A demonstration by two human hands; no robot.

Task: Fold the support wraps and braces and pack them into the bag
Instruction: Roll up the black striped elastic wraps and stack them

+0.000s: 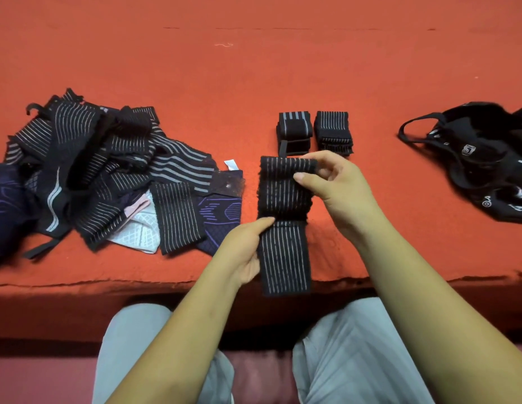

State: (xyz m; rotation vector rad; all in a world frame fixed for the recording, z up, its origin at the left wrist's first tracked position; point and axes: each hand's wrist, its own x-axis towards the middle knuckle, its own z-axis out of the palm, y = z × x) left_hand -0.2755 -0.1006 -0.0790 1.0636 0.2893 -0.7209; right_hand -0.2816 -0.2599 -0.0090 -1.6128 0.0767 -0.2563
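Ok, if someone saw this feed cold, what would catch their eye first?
At centre is a long black striped wrap: the left hand grips its left edge, the right hand pinches its folded far end. A tangled pile of unfolded wraps and braces sprawls on the left of the red surface, the black bag lies at the right, and two folded wraps sit just beyond the hands.

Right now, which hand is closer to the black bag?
Right. The right hand pinches the wrap up top, left of the bag; the left hand holds it lower, farther away.
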